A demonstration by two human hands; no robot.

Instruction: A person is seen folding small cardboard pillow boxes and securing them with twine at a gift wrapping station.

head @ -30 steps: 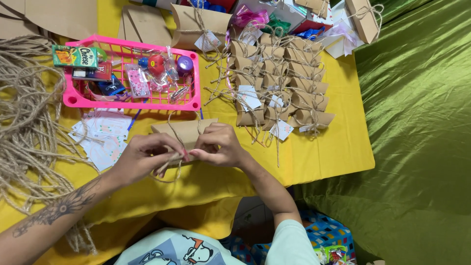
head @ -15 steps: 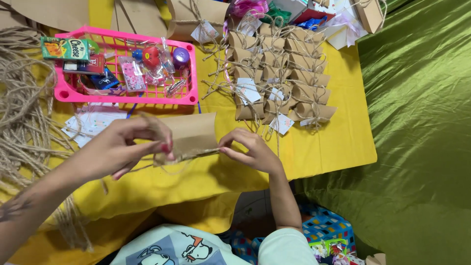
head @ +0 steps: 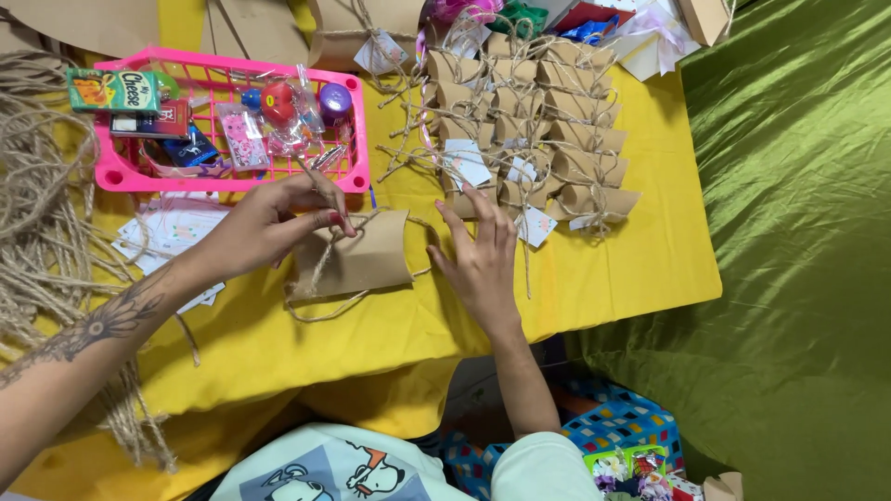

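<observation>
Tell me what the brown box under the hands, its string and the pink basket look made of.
Pillow box: matte brown kraft card by the look, dull and fibrous, curved end flaps. String: coarse jute-like twine, tan and hairy. Pink basket: glossy moulded plastic, slotted walls. Left hand pinches the twine; right hand rests beside the box.

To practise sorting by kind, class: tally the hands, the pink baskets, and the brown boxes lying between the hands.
hands, the left hand and the right hand: 2
pink basket: 1
brown box: 1
Total: 4
</observation>
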